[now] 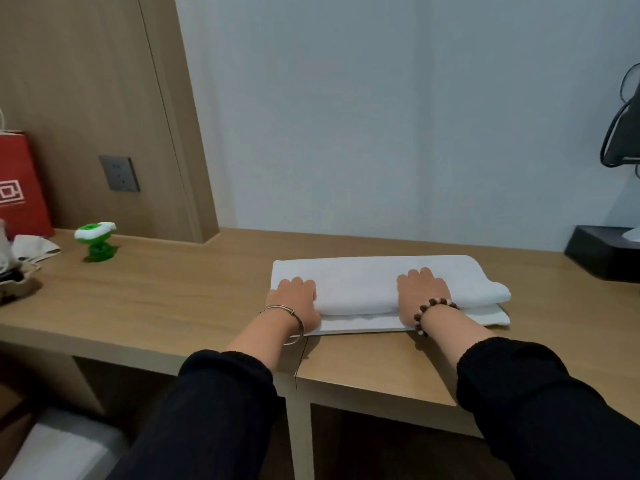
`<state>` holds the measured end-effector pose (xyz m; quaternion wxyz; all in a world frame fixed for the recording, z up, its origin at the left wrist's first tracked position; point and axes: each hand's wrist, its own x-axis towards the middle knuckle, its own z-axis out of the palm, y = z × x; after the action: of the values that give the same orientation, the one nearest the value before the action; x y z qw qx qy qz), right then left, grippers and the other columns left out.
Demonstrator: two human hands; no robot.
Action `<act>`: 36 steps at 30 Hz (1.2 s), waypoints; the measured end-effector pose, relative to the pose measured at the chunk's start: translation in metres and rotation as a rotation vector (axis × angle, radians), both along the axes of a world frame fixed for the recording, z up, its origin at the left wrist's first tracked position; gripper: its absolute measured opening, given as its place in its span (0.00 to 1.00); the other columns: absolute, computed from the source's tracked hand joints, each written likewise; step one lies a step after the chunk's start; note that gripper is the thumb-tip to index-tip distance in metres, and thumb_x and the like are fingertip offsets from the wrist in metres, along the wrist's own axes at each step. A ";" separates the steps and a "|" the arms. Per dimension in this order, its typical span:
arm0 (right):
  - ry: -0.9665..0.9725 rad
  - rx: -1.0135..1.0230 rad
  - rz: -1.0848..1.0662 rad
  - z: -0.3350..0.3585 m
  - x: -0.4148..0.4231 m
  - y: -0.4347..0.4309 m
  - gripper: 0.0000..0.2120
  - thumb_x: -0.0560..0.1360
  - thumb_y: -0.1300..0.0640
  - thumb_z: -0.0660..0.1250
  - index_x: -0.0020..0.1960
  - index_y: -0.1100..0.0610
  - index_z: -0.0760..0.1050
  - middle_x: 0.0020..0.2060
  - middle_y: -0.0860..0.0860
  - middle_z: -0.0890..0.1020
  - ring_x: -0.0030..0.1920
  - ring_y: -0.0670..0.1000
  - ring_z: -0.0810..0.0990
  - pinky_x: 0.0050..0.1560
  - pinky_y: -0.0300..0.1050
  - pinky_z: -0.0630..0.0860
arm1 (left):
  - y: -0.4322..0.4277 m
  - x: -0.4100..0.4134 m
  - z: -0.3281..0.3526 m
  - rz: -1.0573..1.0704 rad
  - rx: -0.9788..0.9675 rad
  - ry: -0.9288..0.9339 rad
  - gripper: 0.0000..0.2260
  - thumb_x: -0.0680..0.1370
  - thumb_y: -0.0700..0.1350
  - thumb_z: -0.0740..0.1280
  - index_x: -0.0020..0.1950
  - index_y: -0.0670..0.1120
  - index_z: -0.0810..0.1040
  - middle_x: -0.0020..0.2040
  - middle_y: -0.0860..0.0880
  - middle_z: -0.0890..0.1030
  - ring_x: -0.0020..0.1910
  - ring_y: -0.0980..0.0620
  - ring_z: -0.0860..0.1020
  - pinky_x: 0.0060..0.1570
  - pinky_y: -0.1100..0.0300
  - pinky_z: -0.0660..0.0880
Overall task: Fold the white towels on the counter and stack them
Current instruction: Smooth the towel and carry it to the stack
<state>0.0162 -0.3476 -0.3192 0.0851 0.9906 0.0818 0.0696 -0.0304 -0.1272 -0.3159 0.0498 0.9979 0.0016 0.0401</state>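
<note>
white towel (363,282) folded | left fingers (297,283), right fingers (425,274) flat on it | black box (599,252): tissue (632,233)

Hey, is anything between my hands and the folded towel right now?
No. The left hand and right hand both rest directly on the folded towel, which lies on a flatter towel on the counter. Nothing visible sits between them.
</note>
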 end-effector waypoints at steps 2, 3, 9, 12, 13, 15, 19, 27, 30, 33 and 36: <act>-0.012 0.016 0.023 0.000 0.000 -0.001 0.17 0.73 0.58 0.58 0.62 0.53 0.68 0.58 0.52 0.71 0.60 0.54 0.67 0.55 0.47 0.67 | 0.003 -0.003 -0.001 0.002 -0.026 -0.024 0.13 0.72 0.44 0.61 0.56 0.50 0.69 0.56 0.49 0.71 0.58 0.47 0.68 0.53 0.56 0.66; -0.019 0.022 0.036 -0.001 0.000 -0.002 0.16 0.73 0.58 0.58 0.61 0.53 0.68 0.57 0.52 0.71 0.59 0.54 0.67 0.54 0.46 0.67 | 0.005 -0.004 -0.001 -0.001 -0.032 -0.027 0.13 0.71 0.44 0.61 0.55 0.50 0.69 0.56 0.49 0.71 0.57 0.48 0.68 0.52 0.56 0.66; -0.038 0.048 0.069 -0.002 -0.006 -0.003 0.15 0.73 0.59 0.58 0.59 0.53 0.68 0.55 0.51 0.73 0.58 0.53 0.68 0.52 0.44 0.67 | 0.004 -0.010 0.005 -0.007 -0.048 0.018 0.12 0.71 0.44 0.61 0.54 0.51 0.69 0.55 0.49 0.72 0.56 0.48 0.68 0.54 0.56 0.68; -0.045 0.045 0.078 0.000 -0.011 -0.004 0.15 0.73 0.60 0.59 0.60 0.53 0.69 0.54 0.51 0.73 0.57 0.53 0.68 0.51 0.43 0.67 | 0.002 -0.012 0.007 -0.013 -0.025 0.029 0.13 0.72 0.43 0.60 0.57 0.50 0.70 0.57 0.48 0.72 0.58 0.47 0.69 0.55 0.55 0.68; -0.047 0.041 0.087 -0.001 -0.013 -0.004 0.15 0.73 0.60 0.59 0.60 0.53 0.69 0.54 0.51 0.73 0.57 0.52 0.69 0.51 0.43 0.68 | 0.002 -0.013 0.008 -0.021 -0.010 0.035 0.13 0.73 0.44 0.59 0.57 0.50 0.70 0.57 0.48 0.72 0.58 0.47 0.69 0.55 0.55 0.68; -0.048 0.043 0.095 -0.001 -0.018 -0.005 0.16 0.73 0.59 0.59 0.59 0.52 0.69 0.53 0.50 0.74 0.55 0.52 0.70 0.50 0.42 0.69 | 0.003 -0.016 0.010 -0.043 0.017 0.047 0.11 0.73 0.44 0.59 0.56 0.49 0.70 0.56 0.48 0.73 0.57 0.47 0.70 0.53 0.55 0.69; -0.125 0.049 0.110 0.000 -0.028 -0.003 0.12 0.72 0.60 0.60 0.54 0.52 0.70 0.51 0.49 0.75 0.53 0.51 0.72 0.46 0.41 0.68 | 0.008 -0.025 0.012 -0.086 0.064 0.001 0.02 0.74 0.43 0.59 0.45 0.49 0.66 0.51 0.47 0.75 0.46 0.47 0.69 0.44 0.57 0.69; -0.506 0.207 0.276 0.026 -0.053 0.002 0.13 0.59 0.75 0.64 0.37 0.60 0.70 0.35 0.58 0.75 0.38 0.60 0.73 0.33 0.46 0.59 | 0.022 -0.037 0.021 -0.131 0.119 -0.353 0.05 0.73 0.40 0.58 0.40 0.48 0.63 0.39 0.50 0.69 0.43 0.45 0.70 0.33 0.58 0.61; -0.294 0.167 0.271 0.002 -0.062 -0.003 0.12 0.67 0.68 0.60 0.44 0.53 0.66 0.44 0.51 0.73 0.46 0.53 0.70 0.41 0.42 0.61 | 0.024 -0.046 -0.001 -0.201 0.146 -0.345 0.03 0.76 0.44 0.58 0.43 0.49 0.66 0.44 0.48 0.74 0.48 0.45 0.73 0.35 0.58 0.61; -0.196 0.199 0.239 -0.011 -0.067 -0.004 0.12 0.69 0.66 0.59 0.45 0.50 0.62 0.46 0.47 0.71 0.45 0.48 0.64 0.42 0.39 0.61 | 0.028 -0.049 -0.016 -0.144 0.053 -0.333 0.05 0.75 0.43 0.59 0.42 0.49 0.62 0.44 0.49 0.72 0.48 0.47 0.71 0.35 0.58 0.60; -0.151 0.186 0.224 -0.007 -0.065 -0.002 0.11 0.71 0.65 0.59 0.47 0.50 0.64 0.48 0.47 0.72 0.46 0.47 0.63 0.44 0.39 0.63 | 0.027 -0.049 -0.017 -0.113 0.039 -0.347 0.07 0.73 0.42 0.60 0.42 0.49 0.62 0.43 0.50 0.70 0.46 0.47 0.70 0.34 0.57 0.59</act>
<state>-0.0485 -0.3495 -0.3261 -0.0094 0.9708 0.1785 0.1600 -0.0791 -0.1006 -0.3332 0.0324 0.9754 -0.0638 0.2087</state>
